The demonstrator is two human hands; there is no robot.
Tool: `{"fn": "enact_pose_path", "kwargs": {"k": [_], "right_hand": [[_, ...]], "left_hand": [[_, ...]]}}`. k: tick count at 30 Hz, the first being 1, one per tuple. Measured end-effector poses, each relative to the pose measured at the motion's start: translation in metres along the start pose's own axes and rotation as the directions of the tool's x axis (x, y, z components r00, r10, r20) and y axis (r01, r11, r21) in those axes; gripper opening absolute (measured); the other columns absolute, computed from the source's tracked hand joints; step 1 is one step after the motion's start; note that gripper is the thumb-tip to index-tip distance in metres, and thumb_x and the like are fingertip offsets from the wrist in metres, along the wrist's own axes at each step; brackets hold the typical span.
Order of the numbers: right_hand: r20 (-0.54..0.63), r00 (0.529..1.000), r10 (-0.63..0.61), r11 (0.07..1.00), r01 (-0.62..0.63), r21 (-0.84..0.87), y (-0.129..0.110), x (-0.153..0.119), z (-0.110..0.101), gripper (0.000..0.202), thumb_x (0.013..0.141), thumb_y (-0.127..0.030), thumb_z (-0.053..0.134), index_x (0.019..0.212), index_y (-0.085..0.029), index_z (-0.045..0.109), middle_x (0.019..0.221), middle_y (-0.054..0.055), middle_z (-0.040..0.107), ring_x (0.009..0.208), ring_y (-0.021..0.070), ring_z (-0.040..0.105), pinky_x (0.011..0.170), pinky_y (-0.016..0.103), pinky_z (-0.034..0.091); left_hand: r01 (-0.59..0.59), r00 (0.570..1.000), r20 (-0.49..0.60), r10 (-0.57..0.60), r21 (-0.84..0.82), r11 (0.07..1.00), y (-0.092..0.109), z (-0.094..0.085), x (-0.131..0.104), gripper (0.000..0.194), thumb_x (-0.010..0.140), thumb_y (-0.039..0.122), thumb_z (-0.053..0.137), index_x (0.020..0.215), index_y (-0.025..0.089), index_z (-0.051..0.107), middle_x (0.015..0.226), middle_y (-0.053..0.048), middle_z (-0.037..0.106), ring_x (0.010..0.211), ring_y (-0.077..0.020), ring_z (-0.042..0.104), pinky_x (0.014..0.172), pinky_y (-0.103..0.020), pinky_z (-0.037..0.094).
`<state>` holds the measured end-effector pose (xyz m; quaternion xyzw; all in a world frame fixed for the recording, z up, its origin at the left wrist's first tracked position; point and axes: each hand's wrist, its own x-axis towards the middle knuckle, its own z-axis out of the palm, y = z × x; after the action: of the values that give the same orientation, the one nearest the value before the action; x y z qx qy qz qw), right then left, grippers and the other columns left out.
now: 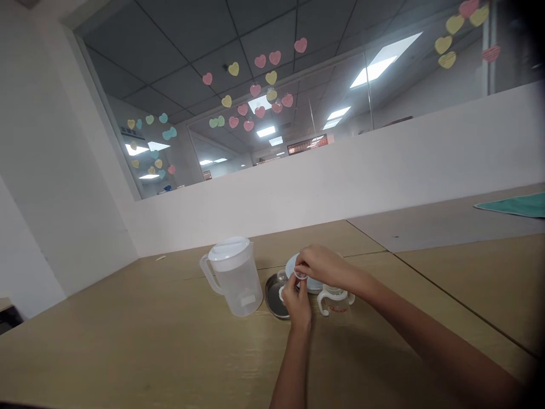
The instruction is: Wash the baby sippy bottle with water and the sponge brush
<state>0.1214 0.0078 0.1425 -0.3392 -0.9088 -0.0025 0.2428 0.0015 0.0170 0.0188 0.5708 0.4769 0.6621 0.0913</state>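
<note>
My left hand [297,301] is closed, its fingers pinching a small white ring-like piece [300,275] from below. From above, my right hand [319,264] grips the same piece with bent fingers. Both hands are over a round dark metal dish [275,295], in which a small clear item [281,276] lies. Behind my right hand is a pale blue round plate or lid [291,266], partly hidden. A clear bottle [338,304] with white handles and red print stands under my right wrist.
A translucent pitcher [240,287] with a white lid stands left of the dish. Farther back are a white wall [255,207] and a window with heart-shaped notes. A green cloth [517,205] lies at the far right.
</note>
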Motion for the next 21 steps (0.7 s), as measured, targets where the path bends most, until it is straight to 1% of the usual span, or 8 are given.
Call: {"fn": "enact_pose_path", "kwargs": {"k": [3,8,10,13,16,19,21], "right_hand": [[-0.007,1.0,0.021,0.996,-0.021,-0.09,-0.004,0.0,-0.002,0.023,0.078,-0.015,0.048,0.058,-0.014,0.058,0.056,0.003,0.054,0.05,0.0097,0.039,0.049,0.025,0.017],[0.08,0.993,0.084,0.979,-0.067,-0.195,-0.006,0.004,0.005,0.02,0.076,-0.013,0.051,0.059,-0.013,0.06,0.057,0.005,0.056,0.052,0.0116,0.046,0.048,0.025,0.016],[0.084,0.994,0.069,0.979,-0.051,-0.198,-0.005,0.005,0.007,0.02,0.077,-0.012,0.05,0.061,-0.013,0.062,0.062,0.006,0.058,0.056,0.0122,0.05,0.048,0.025,0.017],[0.068,0.998,0.015,0.983,-0.002,-0.185,-0.002,0.003,0.008,0.019,0.079,-0.012,0.05,0.069,-0.015,0.065,0.074,0.006,0.061,0.064,0.0129,0.054,0.05,0.024,0.021],[0.069,0.997,-0.028,0.981,0.041,-0.188,0.003,0.001,0.008,0.018,0.081,-0.014,0.05,0.077,-0.016,0.066,0.084,0.007,0.06,0.07,0.0136,0.056,0.054,0.023,0.026],[0.078,0.996,-0.052,0.976,0.068,-0.207,0.009,0.002,0.012,0.017,0.083,-0.014,0.049,0.08,-0.015,0.065,0.084,0.007,0.058,0.073,0.0143,0.056,0.056,0.023,0.029],[0.05,0.996,-0.08,0.971,0.089,-0.224,0.012,0.004,0.014,0.015,0.084,-0.014,0.049,0.081,-0.015,0.064,0.084,0.006,0.058,0.073,0.0146,0.056,0.057,0.024,0.031]], "left_hand": [[0.0,1.0,0.009,0.0,-0.004,1.0,0.0,0.0,-0.001,0.03,0.082,0.038,0.05,0.079,0.013,0.066,0.066,-0.001,0.062,0.061,-0.0114,0.049,0.058,-0.02,0.037],[0.015,1.0,-0.026,-0.016,-0.03,0.999,0.002,-0.001,-0.001,0.032,0.082,0.039,0.051,0.088,0.012,0.068,0.073,-0.003,0.066,0.064,-0.0128,0.052,0.06,-0.02,0.039],[0.019,0.999,-0.033,-0.02,-0.036,0.999,0.001,-0.001,-0.001,0.032,0.081,0.038,0.052,0.088,0.012,0.068,0.073,-0.003,0.066,0.065,-0.0131,0.053,0.06,-0.02,0.04],[0.01,0.999,-0.034,-0.012,-0.049,0.999,-0.001,-0.001,0.0,0.031,0.081,0.038,0.051,0.087,0.012,0.068,0.074,-0.003,0.067,0.066,-0.0137,0.054,0.061,-0.021,0.041],[0.016,1.0,-0.021,-0.017,-0.046,0.999,-0.003,0.0,0.0,0.032,0.081,0.039,0.052,0.084,0.012,0.068,0.072,-0.004,0.067,0.066,-0.0144,0.056,0.06,-0.021,0.042],[0.018,1.0,0.005,-0.018,-0.047,0.999,-0.006,0.001,0.0,0.033,0.082,0.04,0.052,0.084,0.012,0.068,0.072,-0.004,0.067,0.066,-0.0145,0.056,0.061,-0.021,0.042],[0.013,1.0,0.018,-0.013,-0.038,0.999,-0.008,0.0,0.0,0.032,0.082,0.04,0.051,0.086,0.012,0.068,0.075,-0.004,0.068,0.068,-0.0149,0.057,0.062,-0.022,0.043]]}}
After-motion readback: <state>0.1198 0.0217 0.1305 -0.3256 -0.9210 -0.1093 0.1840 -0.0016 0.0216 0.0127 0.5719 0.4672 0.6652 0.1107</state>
